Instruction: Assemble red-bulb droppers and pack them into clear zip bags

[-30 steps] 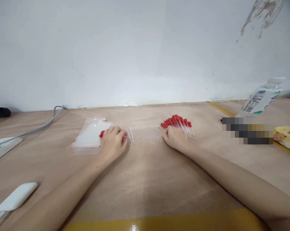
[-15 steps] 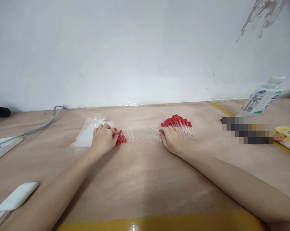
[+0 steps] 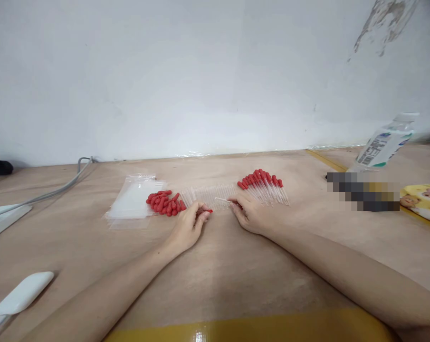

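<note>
My left hand (image 3: pixel 192 222) is closed in a pinch on a red rubber bulb (image 3: pixel 210 211), whose end shows past the fingertips. Across from it, my right hand (image 3: pixel 249 213) pinches a thin clear dropper tube (image 3: pixel 222 200) that points left. The two held pieces are apart. Behind the hands lies a row of bare dropper tubes (image 3: pixel 202 194), side by side. A pile of loose red bulbs (image 3: pixel 161 203) rests left of the row. On the right, finished-looking droppers with red bulbs on clear tubes (image 3: pixel 262 179) lie fanned out, partly behind my right hand.
Clear zip bags (image 3: pixel 132 202) lie stacked left of the bulbs. A power strip (image 3: pixel 11 216) with a grey cable and a white adapter (image 3: pixel 24 293) are at far left. A plastic bottle (image 3: pixel 384 145) and a yellow packet (image 3: pixel 423 202) stand at right. The wall closes off the back.
My left hand has moved right from the bulb pile with a red bulb, uncovering the pile. My right hand has drawn a tube off the row and holds it lower, pointing left.
</note>
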Motion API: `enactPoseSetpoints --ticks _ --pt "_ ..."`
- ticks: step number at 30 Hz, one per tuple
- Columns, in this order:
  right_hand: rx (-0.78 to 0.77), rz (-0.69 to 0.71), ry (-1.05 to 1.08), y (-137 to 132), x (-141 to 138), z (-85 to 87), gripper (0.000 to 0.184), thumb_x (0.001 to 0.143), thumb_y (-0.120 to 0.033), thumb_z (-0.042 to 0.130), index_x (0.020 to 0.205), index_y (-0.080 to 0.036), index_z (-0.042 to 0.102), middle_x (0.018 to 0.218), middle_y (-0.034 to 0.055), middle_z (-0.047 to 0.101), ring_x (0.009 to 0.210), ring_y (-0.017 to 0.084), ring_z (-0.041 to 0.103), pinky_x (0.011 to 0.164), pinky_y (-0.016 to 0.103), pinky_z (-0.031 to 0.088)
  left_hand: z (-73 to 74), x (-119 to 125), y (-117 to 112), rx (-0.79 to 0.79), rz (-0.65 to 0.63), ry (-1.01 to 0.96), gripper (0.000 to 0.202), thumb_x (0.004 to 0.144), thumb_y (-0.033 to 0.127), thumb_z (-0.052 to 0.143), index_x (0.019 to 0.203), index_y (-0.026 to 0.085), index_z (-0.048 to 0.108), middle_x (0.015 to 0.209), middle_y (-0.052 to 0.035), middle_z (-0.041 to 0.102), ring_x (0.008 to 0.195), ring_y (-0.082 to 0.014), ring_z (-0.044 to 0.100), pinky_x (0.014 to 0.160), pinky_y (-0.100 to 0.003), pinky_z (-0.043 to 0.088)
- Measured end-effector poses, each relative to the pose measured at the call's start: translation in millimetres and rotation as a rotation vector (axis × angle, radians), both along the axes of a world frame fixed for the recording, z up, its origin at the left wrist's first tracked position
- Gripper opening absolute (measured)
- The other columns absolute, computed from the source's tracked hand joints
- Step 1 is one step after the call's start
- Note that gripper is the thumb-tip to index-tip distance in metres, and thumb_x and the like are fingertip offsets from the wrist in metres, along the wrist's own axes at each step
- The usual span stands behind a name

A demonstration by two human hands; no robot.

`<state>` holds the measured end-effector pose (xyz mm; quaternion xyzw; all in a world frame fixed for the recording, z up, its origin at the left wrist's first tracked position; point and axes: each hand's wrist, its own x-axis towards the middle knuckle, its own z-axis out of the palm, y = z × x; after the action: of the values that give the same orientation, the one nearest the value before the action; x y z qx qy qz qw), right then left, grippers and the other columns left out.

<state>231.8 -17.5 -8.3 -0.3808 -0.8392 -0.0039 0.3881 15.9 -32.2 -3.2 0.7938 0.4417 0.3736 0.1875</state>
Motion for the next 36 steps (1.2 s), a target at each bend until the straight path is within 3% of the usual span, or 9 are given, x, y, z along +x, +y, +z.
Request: enactPoseSetpoints --ticks 3,9,17,21,26,31,36 --pt "-0.041 0.026 -0.043 -7.3 -1.5 3.6 0.026 0.089 -0.022 0.036 0.107 -0.016 0.055 0.086 0.0068 0.063 0.077 0.016 0.057 0.069 0.027 0.044 -8.8 2.8 2.6 -0.08 -0.053 -0.089 0.01 0.088 0.026 0.043 0.092 0.018 0.046 0.082 -0.0034 0.063 0.072 -0.0151 0.065 0.067 -0.028 0.05" --pt "-0.017 0.106 -0.105 -11.4 -4.4 6.9 0.028 0.09 -0.021 0.034 0.108 -0.017 0.055 0.085 0.0065 0.063 0.077 0.015 0.057 0.07 0.027 0.044 -6.1 0.7 4.3 -0.114 -0.058 -0.141 0.01 0.087 0.026 0.046 0.093 0.018 0.046 0.08 -0.0032 0.064 0.075 -0.0163 0.066 0.07 -0.031 0.052" --pt "0.016 0.136 -0.066 -7.9 -1.8 2.6 0.026 0.09 -0.021 0.036 0.106 -0.015 0.055 0.082 0.0061 0.062 0.073 0.015 0.055 0.068 0.026 0.043 -10.3 1.2 5.5 -0.165 -0.08 -0.226 0.018 0.086 0.03 0.047 0.099 0.017 0.047 0.094 -0.0071 0.062 0.078 -0.0165 0.066 0.073 -0.032 0.053" --pt "0.003 0.16 -0.112 -8.6 -1.2 3.6 0.025 0.089 -0.022 0.038 0.106 -0.017 0.055 0.083 0.0058 0.062 0.073 0.014 0.055 0.071 0.028 0.042 -8.9 0.3 6.3 -0.163 -0.052 -0.199 0.022 0.086 0.032 0.048 0.1 0.016 0.051 0.088 -0.0066 0.065 0.078 -0.0175 0.066 0.073 -0.031 0.053" --pt "-0.027 0.153 -0.116 -9.2 -1.7 4.6 0.021 0.088 -0.024 0.042 0.098 -0.017 0.058 0.076 0.0035 0.062 0.069 0.013 0.055 0.07 0.027 0.039 -7.8 -0.4 7.1 -0.104 -0.027 -0.091 0.022 0.083 0.036 0.052 0.089 0.017 0.062 0.077 -0.0029 0.066 0.071 -0.0167 0.063 0.065 -0.027 0.05" --pt "-0.14 0.2 -0.091 -5.1 -0.5 3.5 0.016 0.087 -0.026 0.046 0.09 -0.019 0.06 0.069 -0.0006 0.061 0.06 0.011 0.053 0.071 0.027 0.037 -10.0 -1.9 8.3 -0.1 -0.067 -0.13 0.022 0.084 0.034 0.051 0.085 0.017 0.064 0.065 -0.0006 0.062 0.06 -0.0134 0.06 0.058 -0.023 0.049" --pt "-0.274 0.256 -0.056 0.9 4.4 6.1 0.015 0.085 -0.027 0.051 0.078 -0.018 0.061 0.069 -0.0027 0.063 0.058 0.008 0.051 0.076 0.028 0.034 -6.4 -3.8 4.3 -0.061 -0.139 -0.033 0.022 0.086 0.031 0.049 0.086 0.017 0.066 0.066 -0.0009 0.063 0.057 -0.012 0.058 0.054 -0.021 0.045"
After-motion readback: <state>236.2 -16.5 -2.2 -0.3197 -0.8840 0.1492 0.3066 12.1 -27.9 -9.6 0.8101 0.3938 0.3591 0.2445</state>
